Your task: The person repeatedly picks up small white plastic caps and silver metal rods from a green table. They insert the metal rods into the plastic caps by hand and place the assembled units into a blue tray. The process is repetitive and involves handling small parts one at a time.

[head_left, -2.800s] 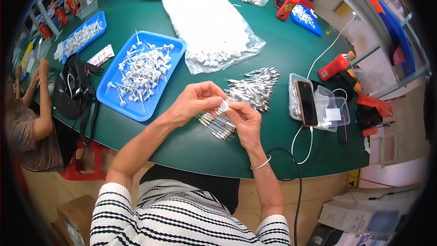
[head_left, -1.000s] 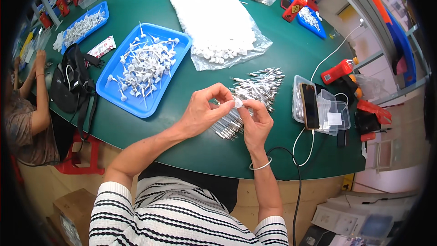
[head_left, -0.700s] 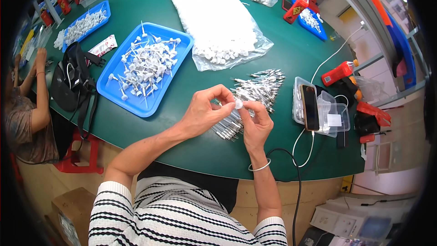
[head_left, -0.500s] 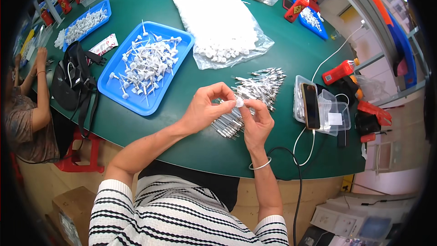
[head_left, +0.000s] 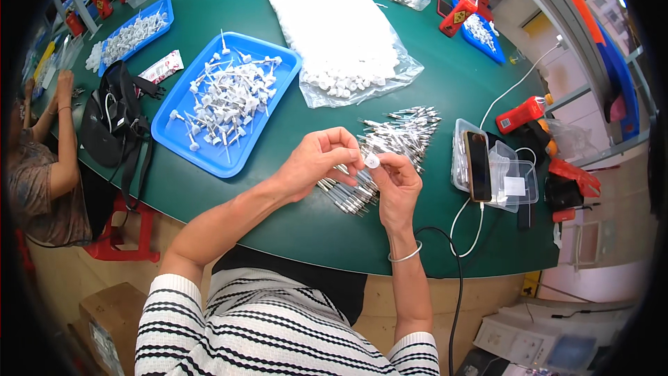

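A small white plastic cap (head_left: 371,160) is pinched between the thumb and forefinger of my right hand (head_left: 396,184). Just to its left, my left hand (head_left: 316,163) is closed in a pinch, its fingertips close to the cap; whatever they hold is too small to make out. Under and beyond both hands lies a pile of thin metal rods (head_left: 403,132) with grey and white parts. To the left, a blue tray (head_left: 233,167) carries many white caps fitted on rods. A clear plastic bag (head_left: 334,21) full of loose white caps lies beyond my hands.
On the right are clear plastic boxes (head_left: 515,184), a phone (head_left: 477,167) with a white cable and a red bottle (head_left: 522,114). A black bag (head_left: 108,115) lies at the left. Another person's arm (head_left: 64,132) rests at the table's left edge. More blue trays (head_left: 167,10) stand farther off.
My left fingertips have drawn slightly back from the cap. It has turned in my right fingers, so its round face shows more. The view has shifted a little.
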### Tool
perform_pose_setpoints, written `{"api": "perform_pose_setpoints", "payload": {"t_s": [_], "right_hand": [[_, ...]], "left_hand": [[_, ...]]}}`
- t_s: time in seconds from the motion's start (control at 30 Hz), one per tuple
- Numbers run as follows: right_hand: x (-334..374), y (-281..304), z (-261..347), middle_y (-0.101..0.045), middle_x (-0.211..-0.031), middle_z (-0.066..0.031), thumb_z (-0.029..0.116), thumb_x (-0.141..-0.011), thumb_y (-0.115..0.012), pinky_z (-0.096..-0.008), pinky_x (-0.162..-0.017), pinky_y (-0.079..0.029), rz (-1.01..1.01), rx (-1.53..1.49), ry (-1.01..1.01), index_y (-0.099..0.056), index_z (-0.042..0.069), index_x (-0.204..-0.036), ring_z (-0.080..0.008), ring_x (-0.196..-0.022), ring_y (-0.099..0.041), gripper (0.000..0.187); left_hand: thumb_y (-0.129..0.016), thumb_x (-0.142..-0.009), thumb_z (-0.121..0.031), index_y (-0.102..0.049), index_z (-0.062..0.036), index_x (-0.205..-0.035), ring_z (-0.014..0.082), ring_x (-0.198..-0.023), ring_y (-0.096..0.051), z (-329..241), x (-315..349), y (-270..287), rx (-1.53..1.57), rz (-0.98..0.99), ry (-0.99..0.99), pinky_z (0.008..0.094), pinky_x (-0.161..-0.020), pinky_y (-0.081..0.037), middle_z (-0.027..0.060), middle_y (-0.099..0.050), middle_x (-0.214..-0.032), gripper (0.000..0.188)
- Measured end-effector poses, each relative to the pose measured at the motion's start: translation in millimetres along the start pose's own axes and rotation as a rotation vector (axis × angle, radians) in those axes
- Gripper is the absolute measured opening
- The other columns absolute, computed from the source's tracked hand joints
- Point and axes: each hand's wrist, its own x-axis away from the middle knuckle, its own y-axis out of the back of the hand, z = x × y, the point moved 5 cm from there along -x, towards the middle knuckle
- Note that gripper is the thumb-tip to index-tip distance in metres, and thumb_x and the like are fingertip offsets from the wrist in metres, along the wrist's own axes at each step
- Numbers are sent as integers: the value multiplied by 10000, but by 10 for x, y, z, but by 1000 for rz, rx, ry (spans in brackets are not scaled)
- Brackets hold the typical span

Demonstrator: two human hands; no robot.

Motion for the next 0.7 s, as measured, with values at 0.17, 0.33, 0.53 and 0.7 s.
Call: {"api": "perform_pose_setpoints", "payload": {"t_s": [0.17, 0.33, 0.53, 0.7], "right_hand": [[-4, -10, 13, -624, -961, -41, -51, -835, -668, -243, -797, -470, 11, -51, -16, -628, 6, -1000, -106, -890, -584, 179], [-5, -24, 7, -629, -958, -41, -54, -834, -667, -237, -794, -475, 24, -68, -15, -632, 9, -987, -102, -882, -589, 169], [4, -55, -24, -644, -938, -43, -70, -827, -663, -238, -791, -487, 34, -216, -100, -635, 9, -977, -111, -868, -612, 172], [-11, -29, -16, -644, -945, -47, -76, -827, -658, -242, -793, -495, 17, -196, -96, -636, 5, -979, -117, -878, -618, 174]], "left_hand": [[-618, -893, -122, -589, -21, -914, 104, -778, -621, -67, 20, -33, -153, 7, -15, 276, -694, -563, 53, -629, -851, 107], [-630, -893, -136, -599, -12, -904, 99, -752, -620, -52, 14, -20, -191, 44, -72, 246, -691, -540, 45, -622, -837, 128], [-617, -905, -149, -598, -18, -894, 93, -727, -605, 2, -2, 5, -26, 58, -24, 256, -695, -546, 27, -606, -826, 133], [-605, -906, -121, -587, -19, -890, 84, -738, -584, -59, -3, -1, -119, 10, -25, 255, -708, -543, 19, -581, -822, 104]]}}
